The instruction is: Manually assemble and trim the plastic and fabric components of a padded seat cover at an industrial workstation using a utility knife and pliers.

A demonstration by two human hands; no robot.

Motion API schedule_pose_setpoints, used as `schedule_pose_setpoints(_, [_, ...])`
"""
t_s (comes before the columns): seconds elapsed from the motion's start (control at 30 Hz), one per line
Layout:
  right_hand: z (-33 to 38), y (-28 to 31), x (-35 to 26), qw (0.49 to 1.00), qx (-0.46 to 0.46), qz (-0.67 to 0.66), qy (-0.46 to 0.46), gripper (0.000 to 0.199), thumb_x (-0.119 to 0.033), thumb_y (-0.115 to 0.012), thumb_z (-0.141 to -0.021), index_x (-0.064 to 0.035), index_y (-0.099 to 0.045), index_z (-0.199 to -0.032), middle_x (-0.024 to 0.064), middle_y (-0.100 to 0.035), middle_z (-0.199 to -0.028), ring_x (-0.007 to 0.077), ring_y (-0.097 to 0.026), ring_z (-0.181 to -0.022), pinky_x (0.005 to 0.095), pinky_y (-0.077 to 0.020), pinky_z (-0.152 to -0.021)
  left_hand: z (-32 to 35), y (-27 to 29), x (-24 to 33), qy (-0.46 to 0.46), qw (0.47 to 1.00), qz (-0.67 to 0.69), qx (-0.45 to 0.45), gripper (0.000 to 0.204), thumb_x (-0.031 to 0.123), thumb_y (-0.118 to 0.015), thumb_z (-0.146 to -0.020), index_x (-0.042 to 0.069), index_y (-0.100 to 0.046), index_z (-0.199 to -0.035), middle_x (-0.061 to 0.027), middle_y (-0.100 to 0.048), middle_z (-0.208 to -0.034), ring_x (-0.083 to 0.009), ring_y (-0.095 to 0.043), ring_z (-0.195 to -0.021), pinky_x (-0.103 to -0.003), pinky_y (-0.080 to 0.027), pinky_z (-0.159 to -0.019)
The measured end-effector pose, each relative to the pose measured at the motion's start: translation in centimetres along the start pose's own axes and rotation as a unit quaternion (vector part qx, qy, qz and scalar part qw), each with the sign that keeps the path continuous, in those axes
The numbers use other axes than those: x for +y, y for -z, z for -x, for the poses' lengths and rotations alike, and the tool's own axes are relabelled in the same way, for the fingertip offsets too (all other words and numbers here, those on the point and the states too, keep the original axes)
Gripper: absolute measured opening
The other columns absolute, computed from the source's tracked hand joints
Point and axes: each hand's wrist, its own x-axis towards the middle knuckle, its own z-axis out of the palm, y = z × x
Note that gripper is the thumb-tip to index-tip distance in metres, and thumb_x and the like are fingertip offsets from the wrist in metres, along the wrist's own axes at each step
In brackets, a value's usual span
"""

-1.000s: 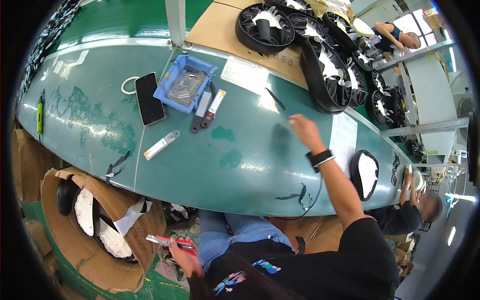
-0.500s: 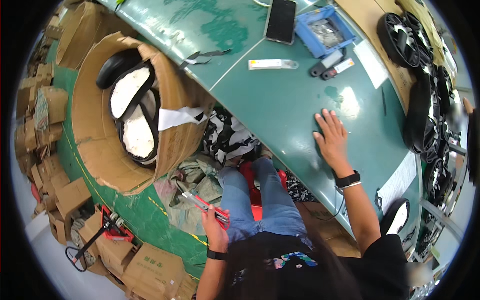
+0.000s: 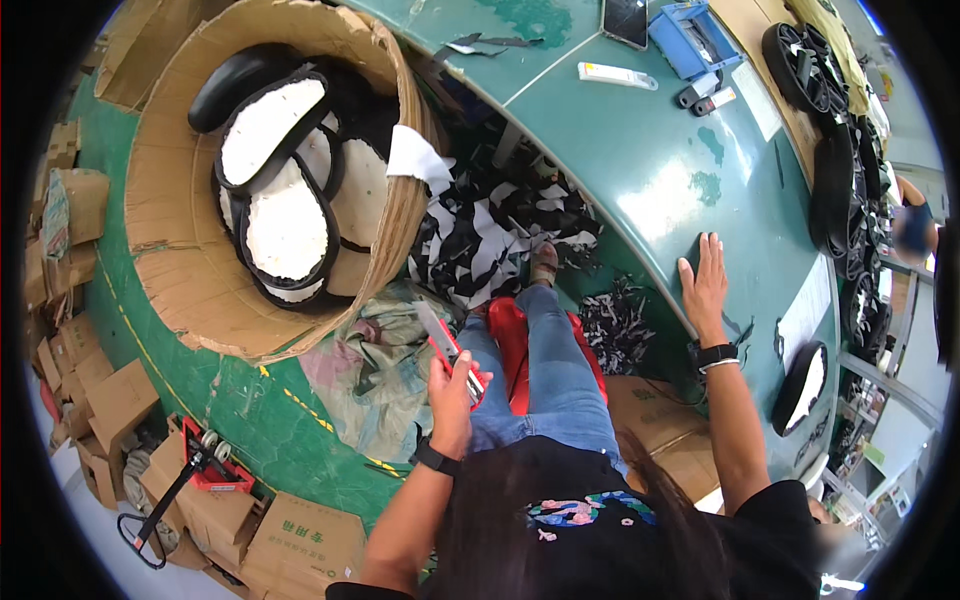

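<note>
Beside one green table [image 3: 590, 130], the left grip [image 3: 453, 392] holds one red cutter [image 3: 444, 345].

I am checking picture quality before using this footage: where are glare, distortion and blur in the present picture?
Head view: white glare on the green table, beyond the right hand; head view: fisheye bends the table's edge, corners fall to black; head view: a co-worker's head near the right rim is blurred, while the red cutter in the left hand looks fairly clear.
</note>
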Motion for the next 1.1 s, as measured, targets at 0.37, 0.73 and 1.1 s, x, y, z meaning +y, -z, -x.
schedule_pose_setpoints(0.37, [0.2, -2.7, -1.5, 0.994, 0.087, 0.031, -0.066, 0.061, -0.038, -0.039, -0.098, -0.0039, -0.026, -0.146, 0.0166, -0.023, -0.154, 0.0308, -0.016, -0.144, 0.0443, -0.0090, -0.115, -1.1, 4.4, -4.5, 0.102, 0.993, 0.043, 0.029, 0.019, 0.017, -0.057, -0.093, 0.007, -0.046, -0.105, -0.0054, -0.055, -0.082, -0.0161, -0.060, -0.064, -0.031, -0.055, -0.062])
schedule_pose_setpoints(0.73, [0.6, -3.3, -2.3, 0.983, 0.168, 0.032, -0.066, 0.053, -0.037, -0.042, -0.095, -0.0035, -0.043, -0.136, 0.0182, -0.039, -0.145, 0.0320, -0.031, -0.137, 0.0443, -0.0201, -0.110, -2.1, 4.8, -13.9, 0.132, 0.979, 0.121, 0.102, 0.020, 0.020, -0.058, -0.093, 0.008, -0.044, -0.101, -0.0060, -0.054, -0.078, -0.0193, -0.061, -0.058, -0.033, -0.053, -0.053])
schedule_pose_setpoints(1.1, [0.4, -2.4, -3.4, 0.986, 0.148, 0.041, -0.067, 0.051, -0.032, -0.044, -0.093, -0.0018, -0.043, -0.135, 0.0199, -0.037, -0.145, 0.0346, -0.031, -0.136, 0.0464, -0.0203, -0.110, -4.7, 2.7, -17.6, 0.185, 0.982, -0.012, -0.022, 0.022, 0.021, -0.059, -0.092, 0.006, -0.046, -0.101, -0.0062, -0.055, -0.073, -0.0195, -0.061, -0.053, -0.032, -0.051, -0.048])
